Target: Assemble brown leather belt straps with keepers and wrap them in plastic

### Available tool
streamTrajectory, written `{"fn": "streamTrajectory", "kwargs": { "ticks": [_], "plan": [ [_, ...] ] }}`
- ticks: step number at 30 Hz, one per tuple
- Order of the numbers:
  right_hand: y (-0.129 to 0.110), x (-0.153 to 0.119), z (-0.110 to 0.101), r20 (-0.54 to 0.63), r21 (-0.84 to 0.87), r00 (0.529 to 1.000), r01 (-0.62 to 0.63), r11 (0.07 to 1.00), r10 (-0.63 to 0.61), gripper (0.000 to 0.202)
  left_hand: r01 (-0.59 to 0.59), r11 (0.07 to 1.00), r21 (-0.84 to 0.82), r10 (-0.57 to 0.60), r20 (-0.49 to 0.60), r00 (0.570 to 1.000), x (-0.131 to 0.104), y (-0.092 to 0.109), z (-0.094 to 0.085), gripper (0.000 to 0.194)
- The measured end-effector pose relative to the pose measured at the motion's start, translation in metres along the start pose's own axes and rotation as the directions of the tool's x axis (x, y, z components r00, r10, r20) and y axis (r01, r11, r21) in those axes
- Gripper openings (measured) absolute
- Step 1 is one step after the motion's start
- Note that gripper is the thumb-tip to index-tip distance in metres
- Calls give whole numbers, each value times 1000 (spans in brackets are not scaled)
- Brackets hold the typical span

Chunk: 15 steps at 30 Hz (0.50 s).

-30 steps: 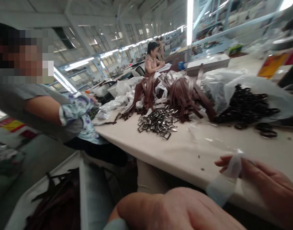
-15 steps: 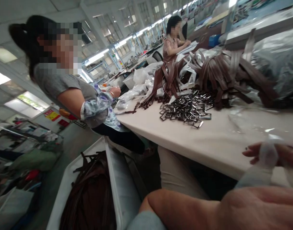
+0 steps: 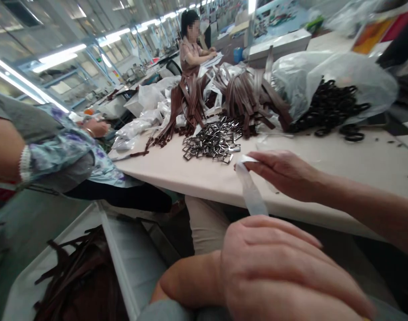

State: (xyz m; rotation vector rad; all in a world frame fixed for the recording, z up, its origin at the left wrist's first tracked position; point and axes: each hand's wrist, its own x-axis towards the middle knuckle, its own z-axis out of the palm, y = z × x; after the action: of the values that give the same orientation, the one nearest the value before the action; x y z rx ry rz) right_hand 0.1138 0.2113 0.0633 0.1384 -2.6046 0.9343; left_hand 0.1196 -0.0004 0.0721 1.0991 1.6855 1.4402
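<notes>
Strip lights [image 3: 63, 52] cross the workshop above us, and a pale bench [image 3: 344, 162] runs from left to right. Towards its left end, back from the near edge, lies a pile of metal buckles [image 3: 210, 140]. Behind them are brown straps [image 3: 246, 96]; farther right, a clear bag [image 3: 374, 84] spills black rings [image 3: 337, 100]. Beyond the far edge, a seated person [image 3: 192, 55] leans over papers.

We judge that the limp, translucent white strip [image 3: 251, 189] could twist or cling to itself if it goes slack. Our fingertips are near the buckles, so a sideways sweep might knock some loose.

Our right arm reaches in from the right, low over the bench, the right hand [image 3: 284, 171] palm down, thumb and fingers pinched on the strip's upper end. From there the strip slants down over the near edge and disappears behind our left hand [image 3: 277, 267], which is close to us, its back showing and fingers trailing right (whether it grips anything, we cannot tell).
</notes>
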Motion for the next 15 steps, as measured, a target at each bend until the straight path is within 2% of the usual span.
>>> {"fn": "streamTrajectory", "kwargs": {
  "ticks": [2,3,5,6,8,10,12,13,15],
  "plan": [
    [-3,6,2,23,-52,1000,17,999,-15,39,-76,991,-107,86,94,992,19,-22,-2,31],
    [-4,8,3,32,-75,999,20,997,-18,33,-65,981,-183,85,100,991,27,-35,-1,34],
    [-7,11,6,54,-90,997,63,994,-58,26,18,935,-353,-1,49,999,37,-62,4,39],
    [-8,11,8,60,-90,993,111,990,-106,26,51,902,-428,-57,-2,998,40,-74,6,46],
    [-10,11,13,79,-115,976,211,971,-203,27,-5,844,-536,-112,-185,976,43,-90,3,59],
    [-11,10,19,118,-196,963,263,945,-244,29,-134,827,-546,-118,-402,908,44,-95,-7,66],
    [-13,7,26,190,-274,963,240,931,-192,26,-228,840,-492,-105,-559,823,43,-94,-23,69],
    [-15,6,30,233,-296,961,218,930,-151,22,-246,853,-460,-96,-602,793,42,-93,-31,65],
    [-18,1,39,317,-313,945,183,932,-80,15,-234,870,-434,-108,-630,769,40,-91,-46,50]
  ]
}}
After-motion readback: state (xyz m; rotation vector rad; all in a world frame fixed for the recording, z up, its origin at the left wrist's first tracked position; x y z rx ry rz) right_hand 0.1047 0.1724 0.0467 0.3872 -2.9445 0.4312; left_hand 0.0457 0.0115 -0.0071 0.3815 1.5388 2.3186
